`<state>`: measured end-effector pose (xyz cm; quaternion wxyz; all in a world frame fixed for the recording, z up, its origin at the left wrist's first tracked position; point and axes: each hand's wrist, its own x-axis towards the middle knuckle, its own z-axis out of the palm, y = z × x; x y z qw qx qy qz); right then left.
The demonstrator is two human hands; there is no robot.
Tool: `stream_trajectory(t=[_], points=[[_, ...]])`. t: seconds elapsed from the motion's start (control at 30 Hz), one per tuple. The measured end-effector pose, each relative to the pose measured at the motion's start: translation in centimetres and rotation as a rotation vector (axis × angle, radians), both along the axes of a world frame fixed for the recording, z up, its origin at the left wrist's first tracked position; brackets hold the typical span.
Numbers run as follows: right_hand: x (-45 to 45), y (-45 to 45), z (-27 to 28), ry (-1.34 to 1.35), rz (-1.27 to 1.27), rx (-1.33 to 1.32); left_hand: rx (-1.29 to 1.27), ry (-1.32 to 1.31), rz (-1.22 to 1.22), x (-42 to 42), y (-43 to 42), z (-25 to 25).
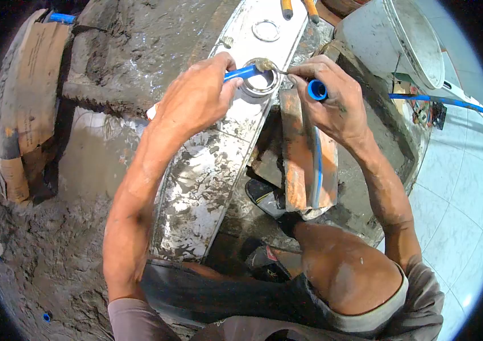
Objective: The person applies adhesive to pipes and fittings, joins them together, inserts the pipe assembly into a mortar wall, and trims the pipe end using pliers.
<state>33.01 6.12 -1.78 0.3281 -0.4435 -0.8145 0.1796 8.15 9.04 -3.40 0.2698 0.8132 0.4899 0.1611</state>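
Between the fingers of my left hand (pixel 204 94) is a short blue pipe (pixel 242 73), its end pointing right over an open tin (pixel 261 85). My right hand (pixel 335 102) pinches the thin stem of an applicator (pixel 268 66). The applicator's dirty blob of a tip touches the pipe's end. A blue pipe fitting (pixel 317 90), its round opening facing up, is also gripped in my right hand. Both hands are above a white, mud-smeared panel (pixel 201 187). A round lid or second tin top (pixel 266 30) lies farther up the panel.
An orange channel-shaped piece (pixel 295 153) leans below my right hand. A white bucket (pixel 389 42) lies tilted at upper right, near a long blue pipe (pixel 440 99). Wet mortar (pixel 42 256) and a cardboard piece (pixel 34 85) are at left. Two yellow-orange handles (pixel 287 9) show at the top.
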Motion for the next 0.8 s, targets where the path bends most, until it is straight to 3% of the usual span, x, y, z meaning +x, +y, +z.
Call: stream_trajectory(t=[0.5,0.8], points=[[0.4,2.2,-0.4,-0.119,0.069,0.113,-0.040,0.011,0.004,0.2,-0.3,1.3],[0.4,1.6,-0.9,-0.057,0.105,0.165,-0.008,0.038,0.018,-0.2,0.1,1.1]])
